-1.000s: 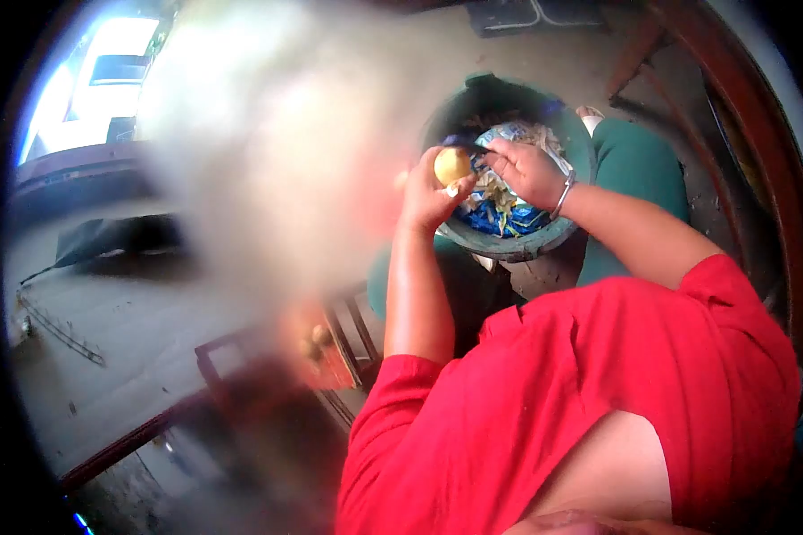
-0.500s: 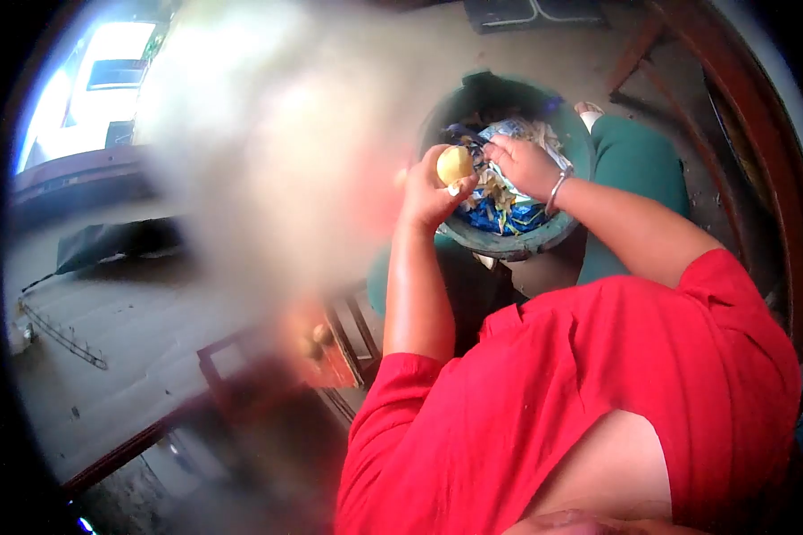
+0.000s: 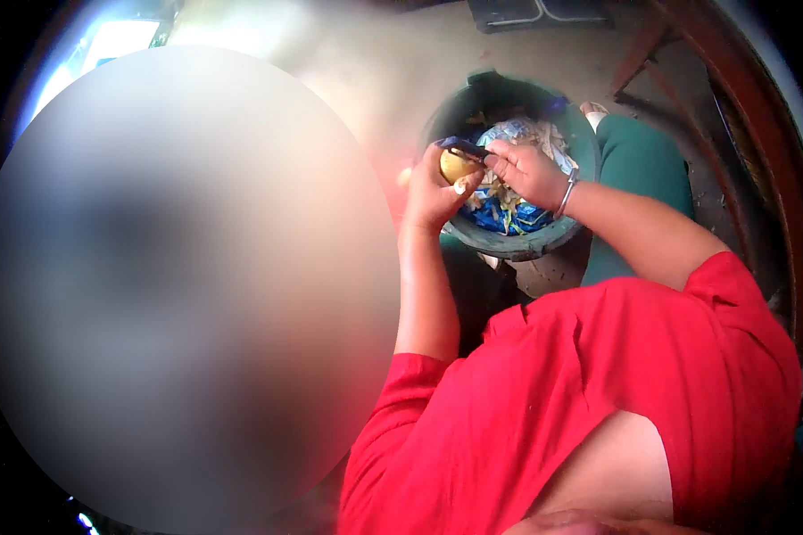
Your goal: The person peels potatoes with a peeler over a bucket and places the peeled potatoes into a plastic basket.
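Observation:
My left hand [image 3: 430,201] is wrapped round a yellow, peeled-looking potato [image 3: 455,168] over the left side of a dark green bucket [image 3: 582,134]. My right hand [image 3: 531,174], with a bangle at the wrist, grips a dark peeler [image 3: 464,147]. The peeler lies across the top of the potato, against it; its blade is too small to make out. Pale peelings [image 3: 507,196] and crumpled blue and white wrappers [image 3: 486,214] fill the bucket below both hands.
The bucket stands on the floor between my green-clad legs [image 3: 638,165]. Brown wooden furniture [image 3: 749,80] rises along the right side. A dark object with a pale metal frame [image 3: 540,13] lies at the top. A large blurred patch hides the left side.
My right hand has brought the peeler from over the bucket's contents onto the potato. The left hand stays nearly in place. The blur now covers the furniture at left.

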The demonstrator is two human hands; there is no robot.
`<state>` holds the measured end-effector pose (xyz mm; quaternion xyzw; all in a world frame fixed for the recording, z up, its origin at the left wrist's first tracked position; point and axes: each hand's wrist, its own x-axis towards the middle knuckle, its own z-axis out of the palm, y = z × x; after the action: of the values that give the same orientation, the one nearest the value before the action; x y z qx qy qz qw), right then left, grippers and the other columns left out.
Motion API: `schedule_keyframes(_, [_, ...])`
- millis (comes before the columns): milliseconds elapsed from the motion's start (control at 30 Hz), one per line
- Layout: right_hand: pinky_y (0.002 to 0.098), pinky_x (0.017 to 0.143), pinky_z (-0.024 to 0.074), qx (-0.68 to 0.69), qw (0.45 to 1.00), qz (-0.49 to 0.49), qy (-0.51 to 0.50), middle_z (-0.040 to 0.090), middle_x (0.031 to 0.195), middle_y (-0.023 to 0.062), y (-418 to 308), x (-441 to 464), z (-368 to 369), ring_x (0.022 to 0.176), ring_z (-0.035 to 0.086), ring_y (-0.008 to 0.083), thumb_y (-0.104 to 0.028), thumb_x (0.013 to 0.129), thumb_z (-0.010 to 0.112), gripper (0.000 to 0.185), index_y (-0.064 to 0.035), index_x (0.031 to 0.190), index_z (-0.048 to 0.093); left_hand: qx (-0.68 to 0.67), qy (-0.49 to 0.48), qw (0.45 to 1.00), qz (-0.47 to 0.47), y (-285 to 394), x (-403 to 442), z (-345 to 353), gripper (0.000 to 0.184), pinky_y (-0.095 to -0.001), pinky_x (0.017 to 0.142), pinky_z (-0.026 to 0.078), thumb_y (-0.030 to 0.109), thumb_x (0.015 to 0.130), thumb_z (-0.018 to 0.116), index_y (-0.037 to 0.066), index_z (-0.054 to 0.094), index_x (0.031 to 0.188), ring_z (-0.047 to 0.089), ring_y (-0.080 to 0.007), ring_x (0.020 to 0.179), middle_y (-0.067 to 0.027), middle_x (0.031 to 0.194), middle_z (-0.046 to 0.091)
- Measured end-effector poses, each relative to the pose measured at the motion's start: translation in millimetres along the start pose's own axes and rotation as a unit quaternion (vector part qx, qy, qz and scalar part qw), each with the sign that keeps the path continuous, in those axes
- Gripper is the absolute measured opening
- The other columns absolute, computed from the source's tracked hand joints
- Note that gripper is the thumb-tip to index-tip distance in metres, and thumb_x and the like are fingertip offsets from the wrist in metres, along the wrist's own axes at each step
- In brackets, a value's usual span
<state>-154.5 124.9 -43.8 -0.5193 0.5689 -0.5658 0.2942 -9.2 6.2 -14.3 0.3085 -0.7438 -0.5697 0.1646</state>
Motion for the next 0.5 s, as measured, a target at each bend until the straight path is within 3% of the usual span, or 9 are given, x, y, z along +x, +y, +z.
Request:
schedule_keyframes(133, [0.0360,0.064,0.0444,-0.057,0.998,0.024,0.004,0.057,0.073,0.0160,-4.7,-1.8,-2.2,0.069,0.058,0.0259,-0.021,0.096,0.050,0.020,-0.0021,0.092,0.055,0.020,-0.017,1.000,0.001,-2.8,1.1,-1.1,0.048,-0.0286,0.070,0.051,0.023,0.072,0.080,0.000,0.057,0.106,0.061,-0.0139,0.078,-0.0067,0.087,0.065])
schedule_keyframes(200, [0.0318,0.070,0.0446,-0.036,0.997,0.065,-0.007,0.057,0.076,0.0071,0.2,-0.6,-3.4,0.075,0.057,0.0168,-0.024,0.098,0.048,0.027,0.0008,0.103,0.056,0.007,-0.019,1.000,-0.002,-5.0,2.5,-1.0,0.049,-0.0286,0.070,0.051,0.024,0.072,0.080,-0.001,0.056,0.107,0.061,-0.0139,0.078,-0.0072,0.087,0.065])
schedule_keyframes(233, [0.0318,0.070,0.0446,-0.036,0.997,0.066,-0.006,0.057,0.076,0.0071,2.6,0.7,-3.7,0.075,0.057,0.0168,-0.024,0.098,0.048,0.027,0.0008,0.103,0.056,-0.006,-0.019,1.000,-0.004,-5.6,3.2,-0.7,0.050,-0.0286,0.070,0.051,0.026,0.072,0.080,-0.001,0.056,0.107,0.061,-0.0139,0.077,-0.0078,0.086,0.065])
schedule_keyframes(300, [0.0305,0.067,0.0430,0.020,0.995,0.098,-0.004,0.057,0.073,0.0063,9.9,3.3,-3.2,0.072,0.056,0.0165,-0.024,0.098,0.048,0.026,0.0004,0.099,0.056,-0.009,-0.020,1.000,-0.016,-4.6,2.2,0.2,0.050,-0.0288,0.070,0.051,0.026,0.072,0.080,0.000,0.056,0.107,0.061,-0.0140,0.078,-0.0079,0.087,0.065])
schedule_keyframes(333, [0.0272,0.056,0.0416,-0.008,0.998,0.055,0.016,0.052,0.066,0.0032,14.0,4.6,-0.8,0.059,0.053,0.0138,-0.029,0.098,0.046,0.029,-0.0017,0.095,0.056,-0.011,-0.020,0.999,-0.029,-3.4,1.2,0.6,0.051,-0.0290,0.070,0.051,0.026,0.071,0.080,0.000,0.056,0.108,0.061,-0.0142,0.078,-0.0080,0.087,0.065])
schedule_keyframes(367, [0.0272,0.056,0.0416,-0.008,0.998,0.055,0.017,0.052,0.066,0.0032,18.5,6.0,-4.1,0.059,0.053,0.0138,-0.029,0.098,0.046,0.029,-0.0017,0.095,0.056,-0.011,-0.020,0.999,-0.029,-5.2,1.9,1.1,0.051,-0.0290,0.070,0.051,0.026,0.071,0.080,0.000,0.056,0.108,0.061,-0.0142,0.078,-0.0080,0.087,0.065])
schedule_keyframes(433, [0.0327,0.050,0.0423,0.079,0.914,0.395,-0.040,0.053,0.063,0.0064,15.4,11.5,-11.3,0.052,0.052,0.0170,-0.037,0.098,0.042,0.038,-0.0029,0.092,0.059,-0.036,-0.019,0.999,0.009,-10.6,2.4,1.9,0.052,-0.0300,0.071,0.051,0.025,0.070,0.081,0.001,0.056,0.109,0.061,-0.0148,0.080,-0.0082,0.089,0.064])
schedule_keyframes(500, [0.0312,0.045,0.0396,0.068,0.919,0.385,-0.045,0.050,0.061,0.0036,24.1,10.4,-11.2,0.045,0.046,0.0150,-0.043,0.097,0.039,0.044,-0.0043,0.092,0.059,-0.003,-0.021,1.000,0.009,-9.8,0.9,-0.4,0.053,-0.0292,0.073,0.052,0.021,0.071,0.081,0.001,0.054,0.112,0.061,-0.0145,0.083,-0.0074,0.091,0.064])
